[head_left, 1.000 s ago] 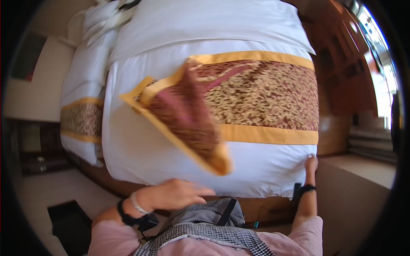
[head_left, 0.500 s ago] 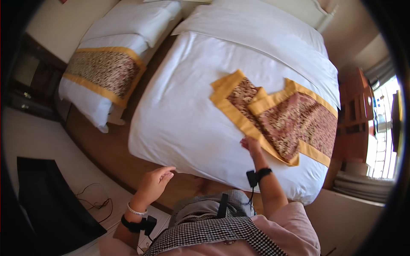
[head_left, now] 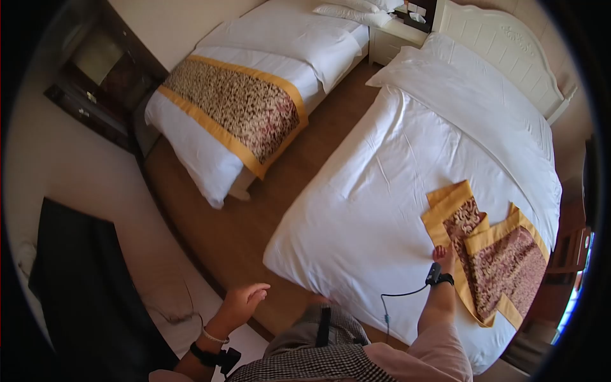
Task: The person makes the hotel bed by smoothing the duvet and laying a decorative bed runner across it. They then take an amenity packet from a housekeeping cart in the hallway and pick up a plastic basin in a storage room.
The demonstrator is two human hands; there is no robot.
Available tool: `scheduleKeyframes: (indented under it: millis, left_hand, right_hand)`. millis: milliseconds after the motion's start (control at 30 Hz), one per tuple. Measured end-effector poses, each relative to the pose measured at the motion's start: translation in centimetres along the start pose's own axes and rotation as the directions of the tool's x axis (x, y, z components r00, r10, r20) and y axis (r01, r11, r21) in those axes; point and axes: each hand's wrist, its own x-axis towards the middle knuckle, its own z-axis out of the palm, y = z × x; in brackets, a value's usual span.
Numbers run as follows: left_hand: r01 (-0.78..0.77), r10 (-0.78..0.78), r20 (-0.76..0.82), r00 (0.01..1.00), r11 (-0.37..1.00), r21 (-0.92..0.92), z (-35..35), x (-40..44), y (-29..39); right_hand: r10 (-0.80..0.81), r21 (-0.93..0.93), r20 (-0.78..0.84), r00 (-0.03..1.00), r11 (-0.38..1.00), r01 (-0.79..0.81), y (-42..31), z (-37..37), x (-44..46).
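Observation:
The patterned bed runner with yellow borders [head_left: 506, 264] lies crumpled and partly folded on the right side of the near bed's white cover [head_left: 356, 204]. My right hand [head_left: 445, 254] is at the runner's left yellow edge, fingers curled; whether it grips the cloth is too small to tell. My left hand [head_left: 245, 304] hangs in front of the bed's foot, above the floor, with its fingers together and bent and nothing seen in it. Both wrists wear black bands with small devices, and a cable hangs from the right one.
A second bed with a flat matching runner [head_left: 235, 102] stands at the upper left. Wooden floor [head_left: 273, 184] lies between the beds. A white nightstand [head_left: 391, 41] is at the back, a white headboard [head_left: 503, 41] at upper right, and a black screen [head_left: 89, 286] at lower left.
The view has turned left, showing more of the second bed. My right hand moved from the bed's corner to the runner's edge. The runner's raised, moving part has settled on the cover.

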Motion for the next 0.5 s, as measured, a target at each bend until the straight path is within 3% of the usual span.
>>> scheduleKeyframes:
  millis: [33,67,167,267,367,400,467,500]
  left_hand:
    - [-0.015,0.015,0.002,1.000,0.999,-0.032,-1.0,2.3,-0.4]
    - [-0.024,0.025,0.010,1.000,0.998,-0.055,-2.0,4.6,-0.9]
    - [-0.051,0.054,0.066,0.996,0.998,-0.033,-5.5,10.6,-0.7]
    - [-0.084,0.078,0.119,0.990,0.995,0.049,-8.8,15.6,-0.6]
    - [-0.078,0.074,0.097,0.993,0.996,0.038,-11.4,19.2,-2.4]
    - [-0.068,0.064,0.094,0.993,0.997,0.040,-12.2,20.3,-3.2]
    - [-0.058,0.054,0.116,0.992,0.998,0.027,-13.5,22.6,-3.5]
    - [-0.053,0.052,0.140,0.989,0.999,0.008,-14.0,23.8,-3.5]
  right_hand:
    - [-0.002,-0.005,0.048,0.999,1.000,0.003,1.0,0.7,1.0]
    - [0.091,0.080,-0.038,0.995,0.993,-0.088,2.0,2.7,1.2]
    - [0.113,0.015,-0.228,0.967,0.994,-0.113,5.6,5.7,0.3]
    - [-0.050,0.036,-0.187,0.981,0.998,0.057,6.0,7.3,1.0]
    - [-0.348,0.069,-0.117,0.930,0.932,0.357,6.0,7.0,5.6]
    - [-0.592,-0.292,0.151,0.792,0.738,0.608,6.6,7.2,5.9]
    - [-0.573,0.212,0.288,0.767,0.819,0.533,6.4,15.7,0.7]
    - [-0.461,0.316,0.179,0.869,0.863,0.393,5.4,15.3,3.6]
